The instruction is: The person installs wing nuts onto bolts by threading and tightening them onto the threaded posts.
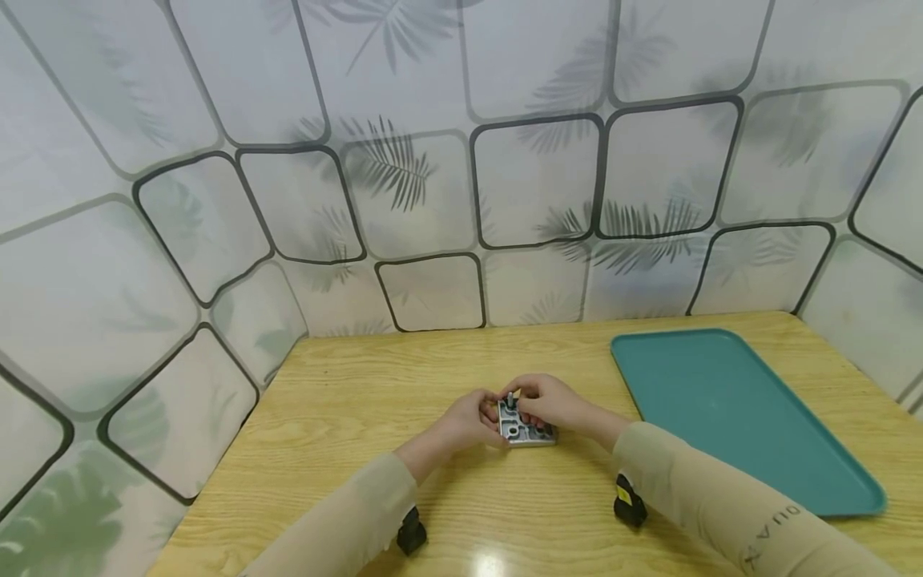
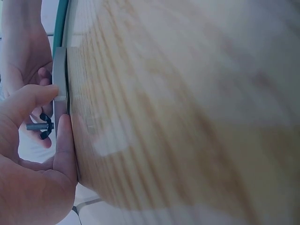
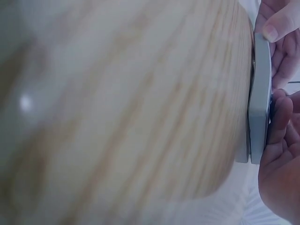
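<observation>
A grey metal plate with raised ring-shaped holes lies low over the wooden table. At its far left corner a threaded bolt stands up, with a black wing nut on it. My left hand grips the plate's left edge, thumb along the near side and fingers at the far side. My right hand reaches over the plate from the right, index finger and thumb around the wing nut, other fingers curled above the plate. Side-on in the right wrist view, the plate shows a second thin layer under it.
A teal tray lies on the right of the wood-grain table. Patterned curtain-like walls rise behind and at both sides. Black wrist devices sit under both cream sleeves.
</observation>
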`<state>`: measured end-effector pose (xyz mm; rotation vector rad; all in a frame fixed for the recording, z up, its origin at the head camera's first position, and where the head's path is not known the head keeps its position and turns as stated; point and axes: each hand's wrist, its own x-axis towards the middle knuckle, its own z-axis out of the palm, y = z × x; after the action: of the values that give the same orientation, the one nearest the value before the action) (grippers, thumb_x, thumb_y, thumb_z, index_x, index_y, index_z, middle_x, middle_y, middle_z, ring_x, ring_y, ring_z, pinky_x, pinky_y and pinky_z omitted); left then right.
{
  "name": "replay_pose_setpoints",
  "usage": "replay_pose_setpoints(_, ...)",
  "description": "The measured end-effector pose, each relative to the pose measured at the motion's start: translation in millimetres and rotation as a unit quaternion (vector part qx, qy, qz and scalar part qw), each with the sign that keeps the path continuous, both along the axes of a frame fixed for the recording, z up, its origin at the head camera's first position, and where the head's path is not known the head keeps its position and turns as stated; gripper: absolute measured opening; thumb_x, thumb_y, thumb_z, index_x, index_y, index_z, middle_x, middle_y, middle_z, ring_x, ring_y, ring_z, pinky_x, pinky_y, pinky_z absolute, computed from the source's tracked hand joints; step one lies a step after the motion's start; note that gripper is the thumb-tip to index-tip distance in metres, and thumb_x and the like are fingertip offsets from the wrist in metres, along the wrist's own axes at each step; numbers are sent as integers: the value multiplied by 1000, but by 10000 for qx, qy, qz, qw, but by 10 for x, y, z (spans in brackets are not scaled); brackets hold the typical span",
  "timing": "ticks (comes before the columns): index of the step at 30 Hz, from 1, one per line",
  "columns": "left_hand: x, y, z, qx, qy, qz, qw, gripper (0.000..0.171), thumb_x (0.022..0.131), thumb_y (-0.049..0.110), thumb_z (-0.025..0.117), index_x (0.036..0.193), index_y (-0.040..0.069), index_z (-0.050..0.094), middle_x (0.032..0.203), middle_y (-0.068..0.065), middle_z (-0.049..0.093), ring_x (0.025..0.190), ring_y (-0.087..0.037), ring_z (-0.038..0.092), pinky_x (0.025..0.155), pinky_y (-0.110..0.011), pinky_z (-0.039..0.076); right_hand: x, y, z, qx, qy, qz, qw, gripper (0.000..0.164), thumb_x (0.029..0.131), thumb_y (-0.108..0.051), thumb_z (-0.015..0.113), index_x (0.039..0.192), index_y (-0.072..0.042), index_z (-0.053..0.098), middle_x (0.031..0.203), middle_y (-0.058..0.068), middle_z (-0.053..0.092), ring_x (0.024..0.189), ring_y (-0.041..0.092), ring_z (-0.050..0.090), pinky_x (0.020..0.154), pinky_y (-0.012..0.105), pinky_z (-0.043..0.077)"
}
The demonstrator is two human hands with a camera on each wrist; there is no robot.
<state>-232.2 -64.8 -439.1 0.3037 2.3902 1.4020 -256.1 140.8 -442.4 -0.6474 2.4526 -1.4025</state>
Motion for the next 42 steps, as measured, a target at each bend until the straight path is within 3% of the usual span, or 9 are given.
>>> replay_pose_setpoints(12,1,-8,6,-2,16,-37,10000,73,78,-4,87,143,-4,54,107,-9,64,90,-15,63,84,-28,55,-19,-41,-9,203,-22,-326,9993,32,93,0,60,122,-3,73,71,0,61,60,11,52,57,25,45)
replay_pose_setpoints(17,-1,-7,10,36,25,-35,10000,74,77,-5,87,143,-5,54,106,-9,63,90,-15,63,83,-27,55,-5,-79,-34,388,174,-661,9969,18,95,-9,68,112,-4,71,67,-2,61,54,9,51,53,24,45)
replay_pose_setpoints(21,-2,-10,4,144,25,-50,9999,73,76,-7,86,142,-5,55,104,-9,63,89,-14,63,82,-27,56,35,-158,-33,805,462,-1233,9880,11,94,-18,75,98,-9,71,68,-1,61,56,10,52,55,25,44)
replay_pose_setpoints(25,-2,-17,-7,217,31,-87,9997,72,76,-9,85,142,-5,55,103,-8,62,87,-14,62,81,-26,56,70,-240,-17,1261,778,-1620,9756,16,94,-22,77,87,-11,68,71,0,61,64,13,52,60,26,42)
replay_pose_setpoints(33,4,-18,-13,302,-2,-143,9994,72,77,-9,84,143,-5,54,102,-7,61,86,-13,61,80,-24,54,100,-311,-12,1769,986,-1913,9604,25,95,-26,77,80,-12,63,76,2,64,67,16,54,60,26,40)
replay_pose_setpoints(37,4,-12,-9,289,-11,-126,9995,72,77,-9,84,143,-6,54,101,-6,60,87,-13,61,80,-24,55,99,-278,-7,1668,1022,-1790,9642,24,95,-27,77,83,-11,64,74,3,63,66,16,53,60,26,40)
replay_pose_setpoints(42,-3,-7,-12,219,24,-82,9997,71,77,-10,84,141,-6,54,102,-7,60,88,-14,61,80,-25,55,87,-173,1,801,510,-1323,9867,17,100,-22,67,108,-6,66,73,3,63,61,13,54,57,27,44)
